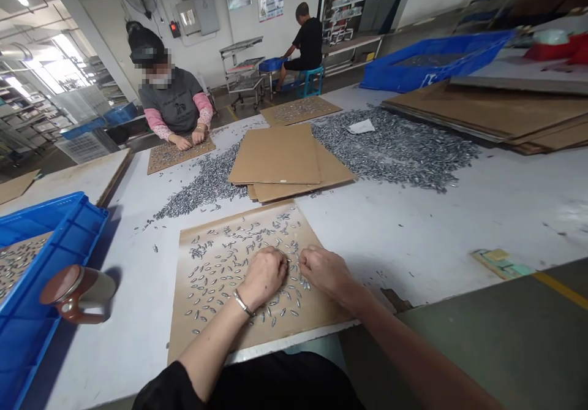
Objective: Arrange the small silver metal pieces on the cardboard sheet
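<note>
Below me a brown cardboard sheet (215, 226) lies at the table's front edge, with many small silvery, spindle-shaped metal pieces (220, 281) spread over it. My left hand (266, 275), with a bracelet at the wrist, rests over the middle of the sheet, its fingers curled together. Beside it, on the right part of the sheet, my right hand (328, 272) is closed too, thumb and fingers pinched. A narrow gap separates the two hands, and metal pieces lie around both. Whatever sits between the fingertips is hidden or too small to name.
Stacked cardboard (275, 155) lies beyond the sheet, between heaps of metal pieces (395, 146). At left are a lidded mug (80, 293) and a blue crate (87, 226). Another blue crate (441, 60) stands far right. A co-worker (172, 106) handles pieces across the table; another person (307, 45) sits behind.
</note>
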{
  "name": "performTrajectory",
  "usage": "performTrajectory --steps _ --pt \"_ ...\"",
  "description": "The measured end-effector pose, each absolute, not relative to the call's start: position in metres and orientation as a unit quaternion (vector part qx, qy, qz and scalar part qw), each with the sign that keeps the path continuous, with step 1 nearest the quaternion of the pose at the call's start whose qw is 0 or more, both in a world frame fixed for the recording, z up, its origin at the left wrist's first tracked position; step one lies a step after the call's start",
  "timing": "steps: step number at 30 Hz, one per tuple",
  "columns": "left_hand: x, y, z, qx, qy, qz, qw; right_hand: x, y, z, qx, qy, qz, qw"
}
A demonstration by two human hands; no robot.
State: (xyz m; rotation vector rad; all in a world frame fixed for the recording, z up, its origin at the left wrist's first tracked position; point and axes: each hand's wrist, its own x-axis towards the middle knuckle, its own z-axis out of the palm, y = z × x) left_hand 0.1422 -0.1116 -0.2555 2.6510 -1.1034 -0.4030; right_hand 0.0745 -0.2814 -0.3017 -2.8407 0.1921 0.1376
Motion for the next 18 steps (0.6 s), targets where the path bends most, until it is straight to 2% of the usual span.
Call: performTrajectory --steps 7,18 --pt "0.145 -0.139 -0.268 0.904 -0.388 -0.168 0.069 0.061 -0.289 -0.3 -0.999 0.003 0.018 0.043" --pt "0.153 -0.14 -0.262 0.913 -0.359 -0.183 0.065 0.072 -0.275 -0.279 -0.987 0.029 0.095 0.123"
